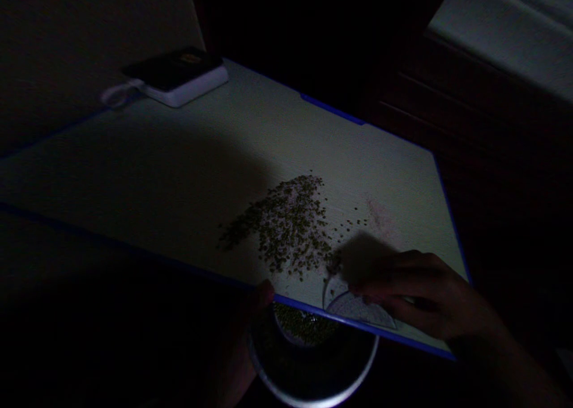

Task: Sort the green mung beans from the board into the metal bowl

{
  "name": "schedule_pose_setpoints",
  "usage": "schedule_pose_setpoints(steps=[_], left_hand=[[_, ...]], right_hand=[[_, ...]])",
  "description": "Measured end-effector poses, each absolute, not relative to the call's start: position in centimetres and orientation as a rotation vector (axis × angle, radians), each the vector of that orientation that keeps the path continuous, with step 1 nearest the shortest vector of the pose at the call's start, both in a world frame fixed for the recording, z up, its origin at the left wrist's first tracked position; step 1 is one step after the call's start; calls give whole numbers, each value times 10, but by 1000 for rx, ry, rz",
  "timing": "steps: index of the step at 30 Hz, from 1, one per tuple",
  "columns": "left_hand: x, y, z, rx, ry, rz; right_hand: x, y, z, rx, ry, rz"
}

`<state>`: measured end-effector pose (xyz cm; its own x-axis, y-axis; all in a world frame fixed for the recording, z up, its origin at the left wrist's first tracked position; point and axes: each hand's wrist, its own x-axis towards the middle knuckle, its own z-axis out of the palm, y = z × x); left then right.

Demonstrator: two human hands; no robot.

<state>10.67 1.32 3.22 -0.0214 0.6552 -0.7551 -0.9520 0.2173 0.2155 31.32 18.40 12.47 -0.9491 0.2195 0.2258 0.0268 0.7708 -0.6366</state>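
Note:
A loose heap of small green beans [290, 223], mixed with fine pinkish grains, lies on a white board [358, 157] with a blue rim. My right hand [421, 289] pinches a clear half-round plastic piece [362, 309], shaped like a protractor, flat against the board at the near edge. A few beans lie beside it. Under that edge, a round metal bowl [322, 401] holds more green beans [308, 327], partly covered by the board. My left hand [242, 354] grips the bowl's left side, its thumb tip at the blue edge; its other fingers are hidden in the dark.
A dark-topped white box-shaped device [183, 77] with a pale strap rests on the board's far left corner. A faint patch of pinkish powder [380, 214] lies to the right of the heap. The surroundings are very dark, with a wall at the left.

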Motion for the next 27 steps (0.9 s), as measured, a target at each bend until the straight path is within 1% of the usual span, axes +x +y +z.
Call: schedule_pose_setpoints(steps=[4,7,10,17,23,27], left_hand=[[107,13,33,-405,816,1357],[106,11,31,-424,848,1325],[105,10,27,-450,904,1337],[106,13,30,-417,909,1320],[105,15,34,-374,845,1338],[103,12,28,-386,904,1300]], right_hand=[[318,189,126,-232,-2689,844],[325,194,130,-352,-2717,709],[327,196,134,-436,-2714,649],[316,188,132,-272,-2717,705],[313,185,127,-195,-2680,898],[314,185,127,-260,-2670,782]])
